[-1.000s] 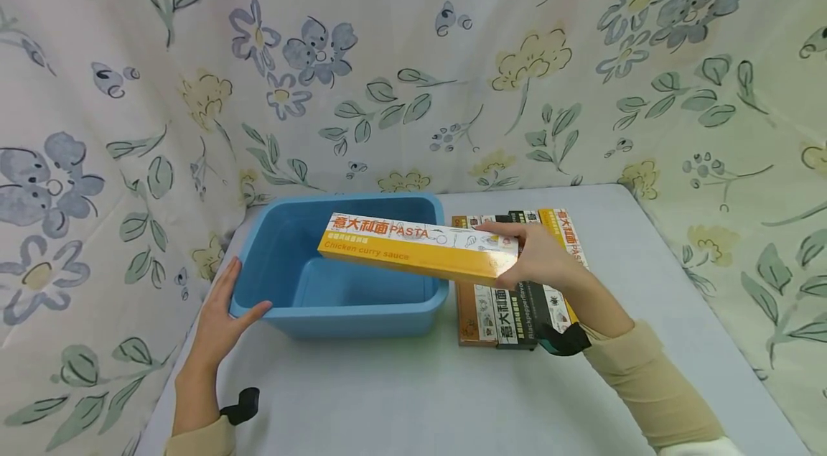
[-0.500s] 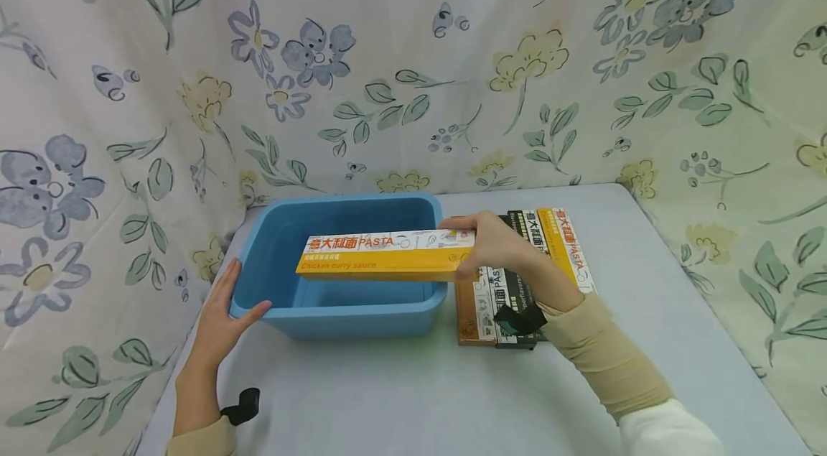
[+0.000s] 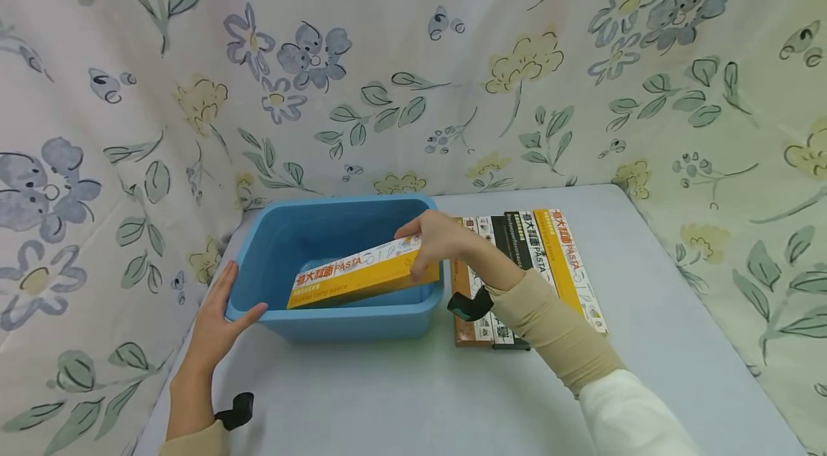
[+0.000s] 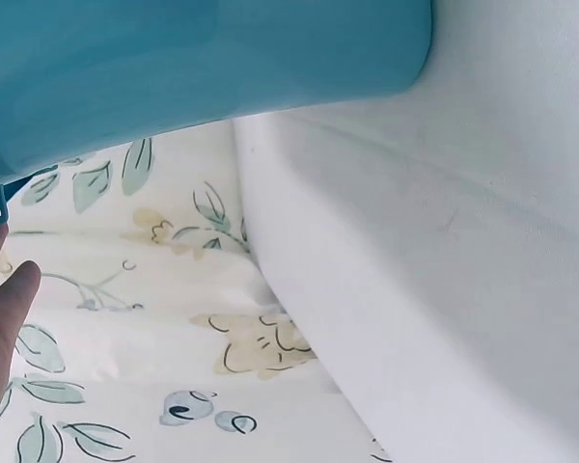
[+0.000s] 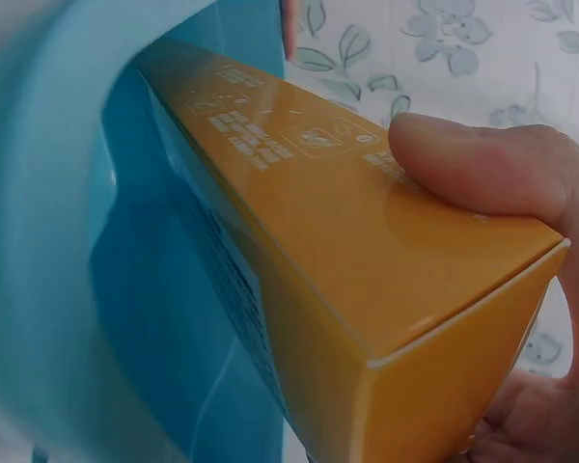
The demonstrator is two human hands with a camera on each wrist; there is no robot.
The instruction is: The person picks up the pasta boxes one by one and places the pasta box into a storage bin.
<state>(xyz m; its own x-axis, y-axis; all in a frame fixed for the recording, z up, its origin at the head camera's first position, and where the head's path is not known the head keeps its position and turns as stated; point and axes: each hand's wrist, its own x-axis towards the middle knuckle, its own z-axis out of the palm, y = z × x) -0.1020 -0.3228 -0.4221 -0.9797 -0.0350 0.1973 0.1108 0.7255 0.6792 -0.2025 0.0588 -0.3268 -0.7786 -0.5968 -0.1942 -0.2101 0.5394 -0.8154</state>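
Observation:
A yellow and white pasta box point(image 3: 355, 275), marked chicken curry sauce, is partly inside the blue plastic bin point(image 3: 349, 327). My right hand point(image 3: 441, 244) pinches its right end, between thumb and fingers. The box slants, its left end lower and near the bin's front left corner. In the right wrist view, the orange underside of the box point(image 5: 299, 212) shows with the thumb point(image 5: 473, 164) pressed along it. My left hand point(image 3: 216, 323) rests at the bin's left front corner, fingers straight along the left rim and thumb on the front rim. The left wrist view catches only fingertips at the rim.
Several more pasta boxes lie side by side right of the bin: a yellow one point(image 3: 568, 262), black ones and a brown one point(image 3: 466, 330), partly covered by my right arm. A white table point(image 3: 388, 398) carries everything. Floral cloth point(image 3: 388, 68) hangs behind and at both sides.
My right hand has carried the pasta box left and lowered it into the bin, its left end now tipped down. My left hand has stayed at the bin's corner.

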